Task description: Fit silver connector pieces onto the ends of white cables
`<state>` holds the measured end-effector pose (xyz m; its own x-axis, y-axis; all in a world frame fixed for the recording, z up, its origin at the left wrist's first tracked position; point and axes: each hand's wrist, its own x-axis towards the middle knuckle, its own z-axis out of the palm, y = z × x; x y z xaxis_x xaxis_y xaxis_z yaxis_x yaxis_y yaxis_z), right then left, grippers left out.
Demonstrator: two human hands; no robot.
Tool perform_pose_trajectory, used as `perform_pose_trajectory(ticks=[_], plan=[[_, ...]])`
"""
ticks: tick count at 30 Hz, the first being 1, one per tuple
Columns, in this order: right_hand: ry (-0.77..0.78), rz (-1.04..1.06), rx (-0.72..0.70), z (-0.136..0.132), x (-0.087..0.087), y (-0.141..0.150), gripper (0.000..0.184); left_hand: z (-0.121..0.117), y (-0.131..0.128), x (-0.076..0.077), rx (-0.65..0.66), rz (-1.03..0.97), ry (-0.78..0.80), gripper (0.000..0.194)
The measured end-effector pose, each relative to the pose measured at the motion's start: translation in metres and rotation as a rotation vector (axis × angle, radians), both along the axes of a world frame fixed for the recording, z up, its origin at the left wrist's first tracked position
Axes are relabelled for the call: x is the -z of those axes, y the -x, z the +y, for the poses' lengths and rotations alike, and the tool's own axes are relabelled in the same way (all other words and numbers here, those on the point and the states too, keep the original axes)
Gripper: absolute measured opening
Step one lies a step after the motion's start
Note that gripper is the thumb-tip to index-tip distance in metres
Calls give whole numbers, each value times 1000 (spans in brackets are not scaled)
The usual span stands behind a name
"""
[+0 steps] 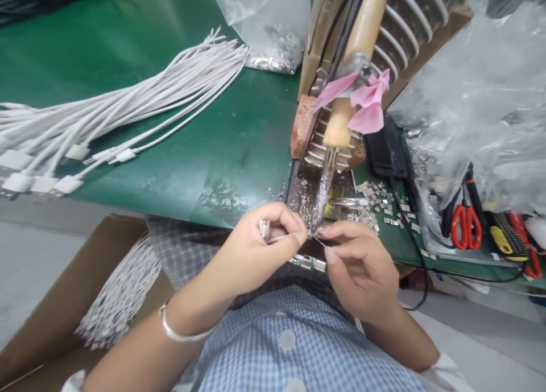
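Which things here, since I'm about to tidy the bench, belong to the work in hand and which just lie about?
Work in hand:
thin white cables, in the left fingers
thin silvery wire, in the right fingers
wooden-handled iron with metal tip
probably small silvery metal connectors

Apparently just lying about:
red loop-handled scissors
crumpled clear plastic

Left hand [260, 250] plus right hand [367, 272]: I count two altogether
Soldering iron [338, 124]: one on my feed
Bangle [168, 329]: one
Cable-filled box [85, 255]: one
White cables [187, 73]: too many for me to count
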<state>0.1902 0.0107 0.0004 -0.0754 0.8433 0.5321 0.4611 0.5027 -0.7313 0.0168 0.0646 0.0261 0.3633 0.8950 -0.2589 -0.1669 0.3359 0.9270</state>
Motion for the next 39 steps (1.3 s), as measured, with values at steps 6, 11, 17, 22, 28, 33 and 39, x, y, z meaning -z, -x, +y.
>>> perform_pose_trajectory(ticks=[6, 11, 17, 22, 28, 33, 39], plan=[[7, 11, -2, 0, -5, -1, 23, 0, 1, -3, 3, -6, -3, 14], [9, 9, 11, 0, -7, 1, 23, 0, 2, -5, 8, -3, 15, 13], [5, 21, 3, -1, -6, 1, 22, 0, 3, -4, 14, -6, 5, 13], [16, 48, -18, -1, -6, 1, 23, -1, 4, -5, 40, 2, 14, 15], [-2, 64, -34, 1, -7, 1, 23, 1, 2, -6, 48, -21, 7, 15], [5, 42, -67, 1, -7, -1, 22, -2, 4, -3, 61, 1, 25, 15], [20, 52, -95, 0, -6, -1, 23, -5, 5, -1, 89, 34, 38, 14]])
